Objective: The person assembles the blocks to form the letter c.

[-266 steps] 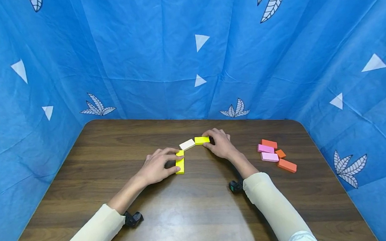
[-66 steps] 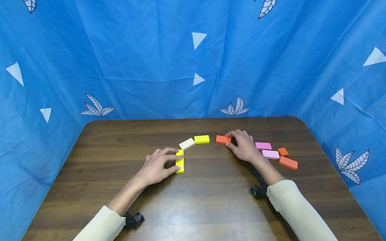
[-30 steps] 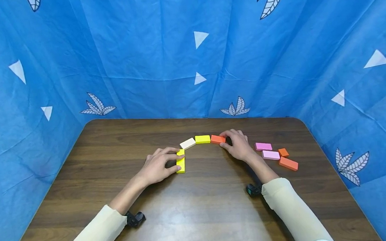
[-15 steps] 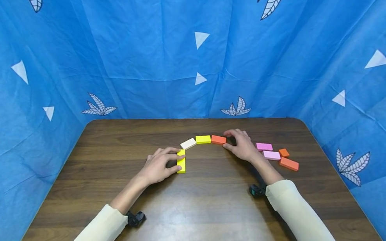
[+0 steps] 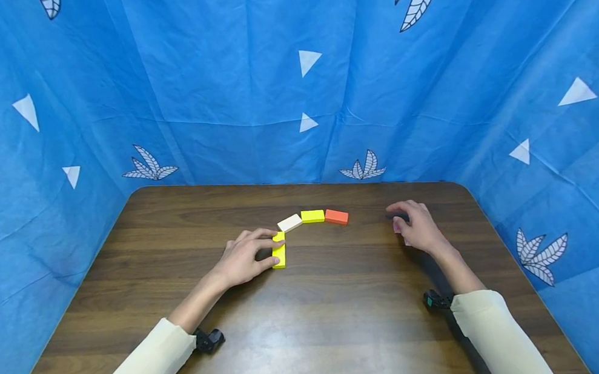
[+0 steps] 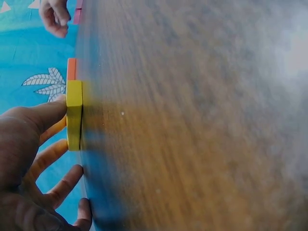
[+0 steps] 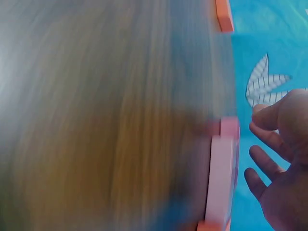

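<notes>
In the head view my left hand (image 5: pixel 242 259) holds a yellow block (image 5: pixel 280 253) on the table, thumb and fingers on it. The left wrist view shows that yellow block (image 6: pixel 74 115) with the thumb against its edge. Curving away from its far end lie a cream block (image 5: pixel 289 223), a second yellow block (image 5: pixel 312 216) and an orange-red block (image 5: pixel 337 217). My right hand (image 5: pixel 419 227) hovers, holding nothing, fingers loosely bent, over the loose blocks. A pink block (image 5: pixel 396 225) peeks out beneath it. In the right wrist view a light pink block (image 7: pixel 220 178) lies beside the fingers.
The brown wooden table (image 5: pixel 315 331) is bounded by a blue patterned cloth (image 5: pixel 212 86) at the back and sides. An orange block (image 7: pixel 211 226) shows at the bottom of the right wrist view. Most of the loose pile is hidden by the right hand.
My right hand slid the orange-red block left to the second yellow block's end, let it go and moved right over the pink blocks. My left hand has stayed on its yellow block.
</notes>
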`<state>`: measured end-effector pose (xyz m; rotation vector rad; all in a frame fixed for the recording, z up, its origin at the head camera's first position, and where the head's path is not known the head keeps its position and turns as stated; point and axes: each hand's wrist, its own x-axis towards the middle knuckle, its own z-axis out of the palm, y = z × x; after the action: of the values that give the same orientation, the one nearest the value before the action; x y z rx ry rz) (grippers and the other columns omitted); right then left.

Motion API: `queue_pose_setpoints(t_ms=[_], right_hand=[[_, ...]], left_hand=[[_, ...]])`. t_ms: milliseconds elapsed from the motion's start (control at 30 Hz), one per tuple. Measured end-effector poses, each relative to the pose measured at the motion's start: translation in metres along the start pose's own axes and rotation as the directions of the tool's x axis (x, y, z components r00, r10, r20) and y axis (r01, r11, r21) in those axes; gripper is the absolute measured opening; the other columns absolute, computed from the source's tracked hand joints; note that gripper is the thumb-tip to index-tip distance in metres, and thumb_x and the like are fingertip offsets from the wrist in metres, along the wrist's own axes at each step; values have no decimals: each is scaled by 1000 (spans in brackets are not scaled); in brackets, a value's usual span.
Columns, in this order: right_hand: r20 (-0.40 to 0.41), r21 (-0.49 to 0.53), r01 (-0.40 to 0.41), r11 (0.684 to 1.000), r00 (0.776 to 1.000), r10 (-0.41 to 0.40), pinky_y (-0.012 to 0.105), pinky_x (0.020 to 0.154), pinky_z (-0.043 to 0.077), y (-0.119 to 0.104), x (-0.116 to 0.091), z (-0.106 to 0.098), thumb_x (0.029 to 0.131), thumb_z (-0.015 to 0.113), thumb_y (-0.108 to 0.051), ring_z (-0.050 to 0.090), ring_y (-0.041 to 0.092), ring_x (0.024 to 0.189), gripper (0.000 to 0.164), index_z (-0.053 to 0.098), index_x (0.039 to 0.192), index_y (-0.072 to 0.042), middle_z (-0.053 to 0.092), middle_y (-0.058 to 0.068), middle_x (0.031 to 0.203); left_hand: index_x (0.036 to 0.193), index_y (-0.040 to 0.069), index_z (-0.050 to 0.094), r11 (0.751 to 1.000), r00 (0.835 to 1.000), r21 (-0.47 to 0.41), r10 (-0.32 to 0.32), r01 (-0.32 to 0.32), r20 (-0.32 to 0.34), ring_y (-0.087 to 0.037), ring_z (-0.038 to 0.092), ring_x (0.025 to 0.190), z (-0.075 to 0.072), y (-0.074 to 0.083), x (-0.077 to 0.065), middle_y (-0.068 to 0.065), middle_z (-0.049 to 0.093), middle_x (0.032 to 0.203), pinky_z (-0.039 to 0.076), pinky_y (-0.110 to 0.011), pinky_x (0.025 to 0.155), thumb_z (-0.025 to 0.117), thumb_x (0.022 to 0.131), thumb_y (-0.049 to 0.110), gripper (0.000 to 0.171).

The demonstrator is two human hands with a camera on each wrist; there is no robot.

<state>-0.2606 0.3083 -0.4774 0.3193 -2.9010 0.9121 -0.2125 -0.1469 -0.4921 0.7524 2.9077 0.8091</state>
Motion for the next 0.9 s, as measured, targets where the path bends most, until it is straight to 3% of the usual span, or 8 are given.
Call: queue_pose_setpoints(t_ms=[333,633,900], right_hand=[[42,-57,-58,997,997,60,76,114,26,24,-25,-26,103,53,0,42,53,135,37,67,137,-1,57,31,150],[59,-58,-88,994,994,91,83,115,19,28,-25,-31,103,62,-5,40,56,140,34,68,136,-4,55,32,153],[100,-61,-123,991,987,129,82,113,21,26,-25,-30,101,70,-12,44,55,139,37,68,138,-6,57,31,151]], left_hand=[[142,29,73,1000,1000,4,3,-3,-1,-33,54,140,-1,2,0,3,58,160,40,-62,98,78,100,39,43],[142,30,73,1000,1000,3,5,-5,-7,-33,54,140,-3,2,-1,2,57,161,40,-63,99,78,100,38,43],[142,30,73,1000,1000,1,3,-3,-3,-33,55,139,-2,3,-1,3,58,160,40,-64,100,78,100,38,43]])
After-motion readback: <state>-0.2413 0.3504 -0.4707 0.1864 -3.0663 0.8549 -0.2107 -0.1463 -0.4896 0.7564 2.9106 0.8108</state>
